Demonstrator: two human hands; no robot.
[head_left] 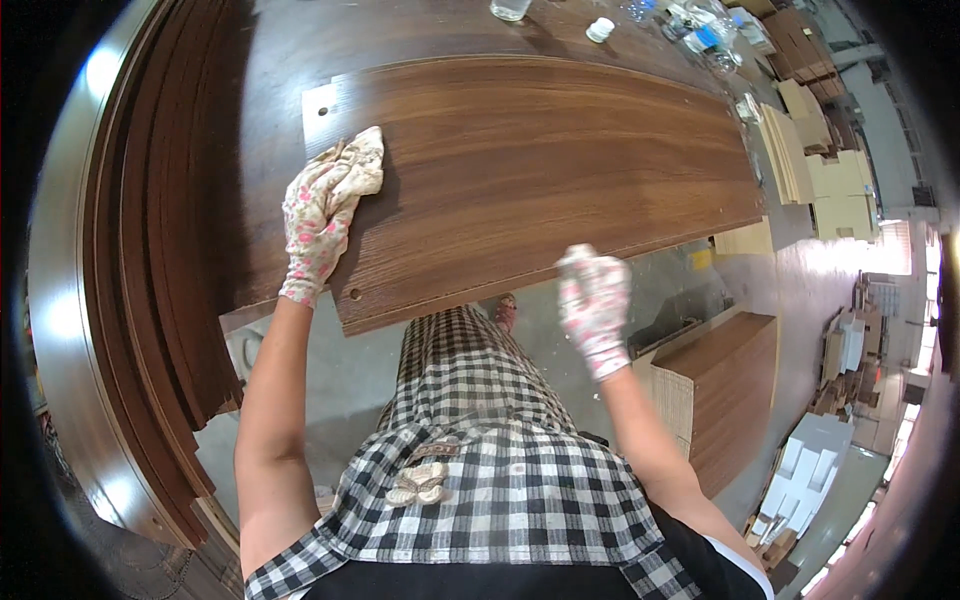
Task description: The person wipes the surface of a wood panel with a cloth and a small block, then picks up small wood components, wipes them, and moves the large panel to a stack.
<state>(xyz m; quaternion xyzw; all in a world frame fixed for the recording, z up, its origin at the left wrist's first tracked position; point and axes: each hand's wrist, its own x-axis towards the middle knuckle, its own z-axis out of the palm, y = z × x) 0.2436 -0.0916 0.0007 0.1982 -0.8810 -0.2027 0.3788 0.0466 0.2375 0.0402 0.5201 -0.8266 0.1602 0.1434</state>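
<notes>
A long brown wood-grain panel point(560, 160) lies across the work table in front of me, its near edge jutting out toward my body. My left hand point(318, 215), in a white glove with a pink floral print, is closed on a crumpled pale cloth point(360, 165). That cloth rests on the panel's left end, near a white corner piece with a dark hole. My right hand point(594, 305), in a matching glove, is by the panel's near edge, right of the middle. Motion blurs its fingers, and whether it touches the edge is unclear.
Stacked brown boards point(165, 230) stand along the left. Beyond the panel are a white cap point(600, 30), a clear container point(510, 9) and plastic bottles point(705, 38). Lower right, another brown panel point(735, 400) sits beside cardboard. Cardboard boxes point(842, 190) are stacked farther right.
</notes>
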